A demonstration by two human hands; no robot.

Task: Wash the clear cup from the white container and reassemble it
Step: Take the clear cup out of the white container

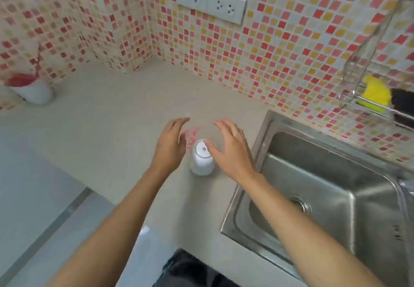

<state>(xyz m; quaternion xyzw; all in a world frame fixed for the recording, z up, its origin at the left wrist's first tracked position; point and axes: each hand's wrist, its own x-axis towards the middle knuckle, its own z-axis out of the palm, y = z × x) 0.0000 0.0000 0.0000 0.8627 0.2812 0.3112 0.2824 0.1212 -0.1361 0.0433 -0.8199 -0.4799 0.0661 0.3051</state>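
Head view of a kitchen counter (107, 130) in a tiled corner. The white container (202, 163) stands upright on the counter just left of the steel sink (318, 174), so the short carry to water is probably why it sits there. The clear cup (197, 133), marked with a red print, appears to sit over or in the container's top; blur hides exactly how the two join.

The left hand (171, 145) and right hand (230, 150) flank the assembly, palms turned inward, a placement that suits steadying one part while lifting the other. Both hands are spread, fingers nearly straight, and neither has closed round anything. The right thumb lies at the container's top edge; whether it touches cannot be told. The left palm is just beside the cup's red print, contact likewise uncertain.

A yellow sponge (375, 93) rests in a wire rack (358, 71) on the far right wall, above the sink. A white pot (33, 91) stands far left.
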